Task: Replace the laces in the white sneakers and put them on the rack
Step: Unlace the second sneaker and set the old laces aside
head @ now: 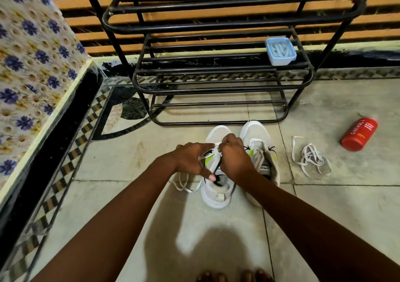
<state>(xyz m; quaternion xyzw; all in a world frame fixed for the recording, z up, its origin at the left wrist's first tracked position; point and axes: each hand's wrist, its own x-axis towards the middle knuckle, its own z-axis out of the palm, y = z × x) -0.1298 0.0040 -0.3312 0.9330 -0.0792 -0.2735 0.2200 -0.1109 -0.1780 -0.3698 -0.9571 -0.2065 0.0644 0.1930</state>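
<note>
red bottle (359, 134) on floor: "cinthol"; smaller white print unreadable.

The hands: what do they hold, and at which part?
Both hands, left and right, pinch the lace of the left sneaker near its front eyelets. The lace's loose ends trail on the floor.

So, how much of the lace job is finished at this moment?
Done: one loose lace already lies on the floor. In hand: left hand and right hand work a lace at the left sneaker. Left: the right sneaker; both shoes remain on the floor before the rack.
</note>
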